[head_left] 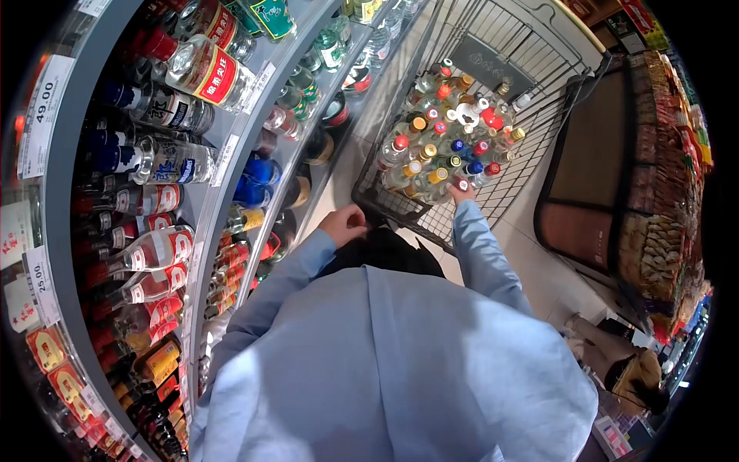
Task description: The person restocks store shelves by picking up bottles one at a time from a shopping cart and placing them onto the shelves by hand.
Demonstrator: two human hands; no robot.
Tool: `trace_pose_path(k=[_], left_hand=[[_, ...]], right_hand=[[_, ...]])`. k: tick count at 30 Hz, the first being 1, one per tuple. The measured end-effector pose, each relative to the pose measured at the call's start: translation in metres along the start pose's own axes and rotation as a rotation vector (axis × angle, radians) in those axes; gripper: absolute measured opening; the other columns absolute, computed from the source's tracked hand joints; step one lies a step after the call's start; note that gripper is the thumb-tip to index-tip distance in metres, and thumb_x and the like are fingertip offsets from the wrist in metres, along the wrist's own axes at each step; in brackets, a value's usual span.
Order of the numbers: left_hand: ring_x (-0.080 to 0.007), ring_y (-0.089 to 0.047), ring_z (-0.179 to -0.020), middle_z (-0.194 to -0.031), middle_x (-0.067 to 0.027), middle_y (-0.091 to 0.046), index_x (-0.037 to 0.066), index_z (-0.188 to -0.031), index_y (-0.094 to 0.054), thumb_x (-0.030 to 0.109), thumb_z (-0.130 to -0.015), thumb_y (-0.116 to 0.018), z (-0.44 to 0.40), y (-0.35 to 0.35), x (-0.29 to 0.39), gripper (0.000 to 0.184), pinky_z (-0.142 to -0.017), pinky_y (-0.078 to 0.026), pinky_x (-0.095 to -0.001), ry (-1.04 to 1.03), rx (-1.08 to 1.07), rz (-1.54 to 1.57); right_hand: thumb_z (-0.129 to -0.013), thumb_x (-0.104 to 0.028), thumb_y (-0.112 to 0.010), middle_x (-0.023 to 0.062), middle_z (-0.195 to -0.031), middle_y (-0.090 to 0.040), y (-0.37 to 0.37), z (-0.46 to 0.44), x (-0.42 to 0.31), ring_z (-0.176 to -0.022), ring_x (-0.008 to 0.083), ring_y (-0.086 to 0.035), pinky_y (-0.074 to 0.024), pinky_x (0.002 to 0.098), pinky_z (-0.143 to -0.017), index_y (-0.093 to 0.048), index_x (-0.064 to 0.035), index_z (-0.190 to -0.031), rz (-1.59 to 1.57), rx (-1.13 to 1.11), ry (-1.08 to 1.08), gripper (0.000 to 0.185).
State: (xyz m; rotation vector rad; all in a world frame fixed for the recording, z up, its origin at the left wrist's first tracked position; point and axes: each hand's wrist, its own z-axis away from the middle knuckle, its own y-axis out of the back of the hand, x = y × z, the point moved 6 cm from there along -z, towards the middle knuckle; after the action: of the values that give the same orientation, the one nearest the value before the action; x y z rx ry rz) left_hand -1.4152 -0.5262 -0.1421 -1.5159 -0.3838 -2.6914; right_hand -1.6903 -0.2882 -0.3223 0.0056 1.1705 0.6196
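Many upright bottles with red, yellow, blue and orange caps (458, 145) stand together in a wire shopping cart (531, 158). My right hand (462, 192) is at the near edge of this group, its fingers around the top of a bottle with a dark red cap (461, 185). The lower part of that bottle is hard to make out. Near my body, left of the cart's near corner, my left hand (344, 225) is held with its fingers curled together; nothing can be made out in it.
Curved shelves of bottles (173, 158) with price tags (48, 115) run along the left. A dark display stand (581, 177) and hanging packaged goods (654, 192) are at the right. Another person (635, 373) is at the lower right. Tiled floor (527, 219) shows beside the cart.
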Motion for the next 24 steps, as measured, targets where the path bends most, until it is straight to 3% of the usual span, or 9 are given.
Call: trace_pose_path(k=[3, 7, 10, 11, 16, 18, 21, 24], left_hand=[[-0.0138, -0.058, -0.078, -0.083, -0.0044, -0.06, 0.003, -0.094, -0.055, 0.01, -0.074, -0.065, 0.001, -0.001, -0.003, 0.024, -0.072, -0.047, -0.0275, 0.025, -0.024, -0.029], [-0.0142, -0.058, -0.079, -0.087, -0.0055, -0.06, 0.002, -0.097, -0.055, 0.01, -0.074, -0.065, -0.001, -0.004, -0.016, 0.026, -0.073, -0.047, -0.0275, 0.039, -0.026, -0.026], [-0.0143, -0.059, -0.081, -0.089, -0.0057, -0.06, 0.003, -0.099, -0.055, 0.01, -0.075, -0.063, 0.0, -0.004, -0.013, 0.027, -0.074, -0.047, -0.0276, 0.056, -0.02, -0.035], [-0.0142, -0.059, -0.081, -0.09, -0.0057, -0.06, 0.003, -0.1, -0.055, 0.01, -0.075, -0.063, 0.0, -0.003, -0.011, 0.027, -0.074, -0.047, -0.0276, 0.064, -0.013, -0.041], [-0.0147, -0.059, -0.082, -0.089, -0.006, -0.06, 0.004, -0.101, -0.055, 0.009, -0.076, -0.061, 0.003, 0.003, -0.005, 0.026, -0.074, -0.047, -0.0275, 0.064, 0.036, -0.018], [-0.0163, -0.06, -0.08, -0.085, -0.0069, -0.061, 0.005, -0.098, -0.056, 0.01, -0.075, -0.061, 0.005, 0.005, -0.01, 0.025, -0.074, -0.047, -0.0277, 0.042, 0.077, 0.013], [-0.0142, -0.058, -0.086, -0.092, -0.0055, -0.06, 0.003, -0.102, -0.055, 0.008, -0.077, -0.059, 0.009, 0.007, -0.011, 0.026, -0.077, -0.047, -0.0274, 0.05, 0.066, 0.048], [-0.0141, -0.058, -0.088, -0.095, -0.0057, -0.059, 0.003, -0.102, -0.055, 0.008, -0.077, -0.059, 0.01, 0.009, -0.001, 0.026, -0.079, -0.046, -0.0269, -0.021, 0.094, 0.022]], right_hand=[[-0.066, -0.022, -0.071, 0.004, -0.079, -0.064, -0.009, -0.001, -0.02, -0.07, 0.0135, -0.06, -0.0475, 0.0274, -0.066, -0.065, -0.0076, -0.09, 0.049, 0.008, -0.005, 0.028], [-0.062, -0.031, -0.074, 0.0081, -0.08, -0.065, -0.002, 0.009, -0.031, -0.072, 0.0184, -0.062, -0.0481, 0.03, -0.068, -0.066, -0.0076, -0.087, 0.217, 0.104, -0.088, 0.035], [-0.063, -0.031, -0.075, 0.0072, -0.086, -0.065, 0.002, 0.02, -0.031, -0.079, 0.0186, -0.061, -0.0477, 0.0304, -0.074, -0.064, -0.0067, -0.091, 0.343, 0.11, -0.126, 0.039], [-0.061, -0.037, -0.076, 0.0087, -0.081, -0.065, 0.005, 0.026, -0.034, -0.074, 0.0223, -0.062, -0.048, 0.0329, -0.07, -0.065, -0.0064, -0.087, 0.334, 0.156, -0.038, 0.042], [-0.07, -0.029, -0.072, 0.004, -0.068, -0.063, 0.004, 0.056, -0.057, -0.062, 0.0132, -0.058, -0.047, 0.0278, -0.062, -0.065, -0.0058, -0.079, 0.264, 0.014, 0.11, 0.026], [-0.07, -0.03, -0.073, 0.0049, -0.068, -0.062, 0.01, 0.063, -0.062, -0.06, 0.0131, -0.057, -0.0469, 0.0279, -0.059, -0.064, -0.0038, -0.077, 0.289, 0.074, 0.116, 0.029], [-0.07, -0.033, -0.073, 0.0062, -0.067, -0.062, 0.025, 0.077, -0.084, -0.058, 0.0134, -0.056, -0.0468, 0.0274, -0.057, -0.062, -0.0021, -0.074, 0.174, 0.191, -0.025, 0.033], [-0.072, -0.031, -0.072, 0.0066, -0.067, -0.062, 0.042, 0.067, -0.082, -0.055, 0.0114, -0.056, -0.046, 0.0263, -0.053, -0.061, -0.0016, -0.071, 0.162, 0.257, 0.141, 0.031]])
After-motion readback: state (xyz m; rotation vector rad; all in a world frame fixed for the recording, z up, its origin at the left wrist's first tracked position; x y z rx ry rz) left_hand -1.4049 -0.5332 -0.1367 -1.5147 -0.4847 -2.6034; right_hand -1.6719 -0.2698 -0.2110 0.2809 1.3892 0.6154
